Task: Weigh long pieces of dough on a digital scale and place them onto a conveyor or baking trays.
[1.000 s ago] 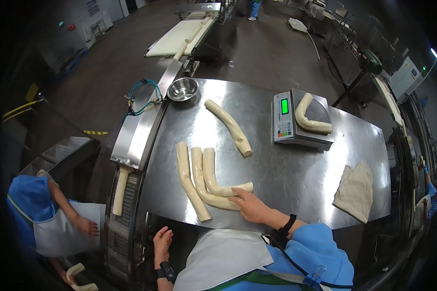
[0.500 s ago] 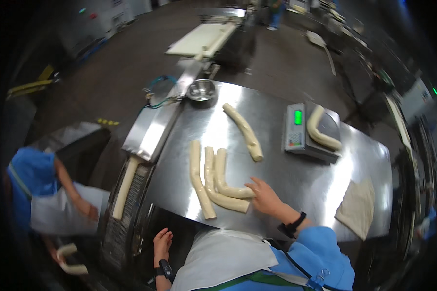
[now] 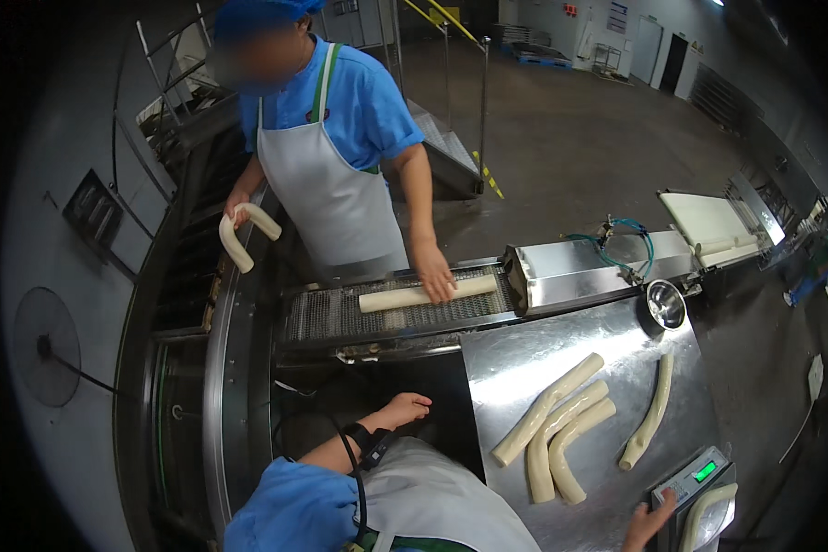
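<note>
My left hand (image 3: 403, 411) hangs beside the table's left edge, fingers loosely bent and apart, holding nothing. My right hand (image 3: 651, 522) is at the near edge of a digital scale (image 3: 685, 486), fingers spread; whether it touches the scale I cannot tell. A pale bent dough log (image 3: 710, 515) lies on the scale. To the left on the steel table (image 3: 497, 368), three glossy dough logs lie side by side: a nearly straight one (image 3: 548, 409), a bent one (image 3: 554, 432) and another bent one (image 3: 566, 451). A fourth dough log (image 3: 650, 414) lies apart, nearer the scale.
Across from me a co-worker (image 3: 331, 156) holds a drooping dough log (image 3: 235, 241) and rests the other hand on a dough log (image 3: 386, 300) on a mesh conveyor (image 3: 327, 317). A metal housing (image 3: 589, 274) covers the conveyor. A steel bowl (image 3: 665, 305) stands at the table's far corner.
My view has swung left toward the co-worker and conveyor. My right hand has left the end of a bent dough log and moved to the scale. The co-worker's hand now touches the conveyor's log.
</note>
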`<state>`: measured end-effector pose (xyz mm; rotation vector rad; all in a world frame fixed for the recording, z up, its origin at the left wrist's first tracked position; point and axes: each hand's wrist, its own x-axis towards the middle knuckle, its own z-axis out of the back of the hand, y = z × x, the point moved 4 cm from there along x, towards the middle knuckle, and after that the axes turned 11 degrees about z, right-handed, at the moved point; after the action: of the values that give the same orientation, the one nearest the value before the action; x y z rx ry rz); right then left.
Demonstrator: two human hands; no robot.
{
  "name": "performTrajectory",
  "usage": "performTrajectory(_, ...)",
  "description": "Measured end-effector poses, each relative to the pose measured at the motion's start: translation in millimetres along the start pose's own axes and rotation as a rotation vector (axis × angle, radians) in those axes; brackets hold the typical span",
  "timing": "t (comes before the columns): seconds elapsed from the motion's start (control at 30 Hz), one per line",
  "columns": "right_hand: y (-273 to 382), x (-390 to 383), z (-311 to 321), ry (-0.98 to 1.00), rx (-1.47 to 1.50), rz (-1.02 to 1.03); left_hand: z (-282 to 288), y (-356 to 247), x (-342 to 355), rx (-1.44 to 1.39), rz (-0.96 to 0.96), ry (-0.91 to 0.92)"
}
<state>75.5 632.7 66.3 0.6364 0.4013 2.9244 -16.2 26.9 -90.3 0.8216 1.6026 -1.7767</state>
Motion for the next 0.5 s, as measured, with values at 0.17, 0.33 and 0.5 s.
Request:
performTrajectory(0.17,-179,-12,21,0.289,-0.576,-0.195,7,10,-5,-0.011,0.034,-0.032)
performTrajectory(0.33,-198,-4,37,0.405,-0.308,-0.567,9,4,-5,-0.032,0.023,-0.011)
performTrajectory(0.5,-230,-12,-27,0.014,0.26,-0.333,2,-25,6,0.057,-0.093,0.045)
